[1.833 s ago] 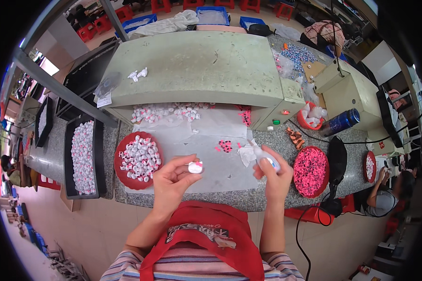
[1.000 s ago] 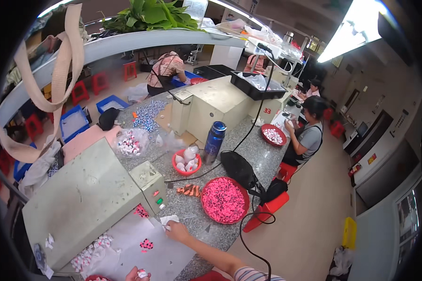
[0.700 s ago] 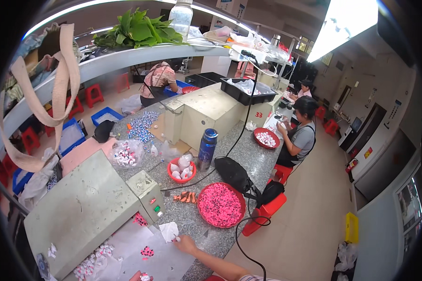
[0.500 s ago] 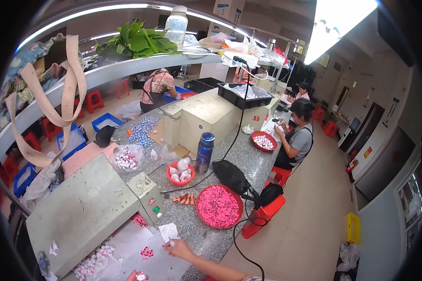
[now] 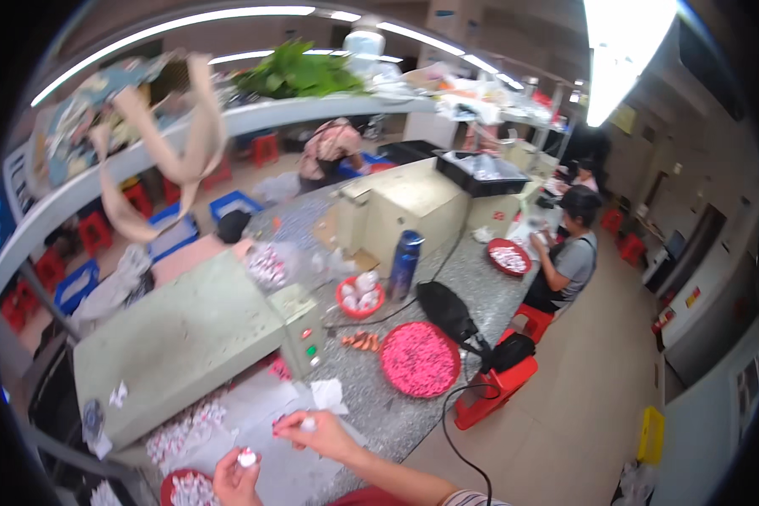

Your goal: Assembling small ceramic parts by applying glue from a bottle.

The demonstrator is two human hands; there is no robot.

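Note:
My left hand (image 5: 234, 479) is closed around a small white rounded piece (image 5: 246, 458) above the front of the workbench. To its right, my right hand (image 5: 325, 434) pinches a tiny pink-and-dark bit (image 5: 278, 420) at the fingertips. A small white object (image 5: 309, 423), its kind blurred, also sits in that hand's fingers. Under both hands lies a white paper sheet (image 5: 291, 472). Many small white-and-pink pieces (image 5: 185, 430) are heaped on the sheet's left side. A red bowl (image 5: 170, 482) of similar pieces stands left of my left hand.
A beige machine (image 5: 177, 337) stands at the left. On the speckled bench (image 5: 371, 417) are a bowl of pink bits (image 5: 420, 360), a small red bowl (image 5: 361, 312), a blue bottle (image 5: 406, 261) and a black bag (image 5: 447, 312). A co-worker (image 5: 573, 261) sits farther along; a cable (image 5: 447, 430) hangs by the edge.
The view has shifted, so the bench sits farther right and lower. My left hand has come further into view; my right hand now has a pink bit at its fingertips.

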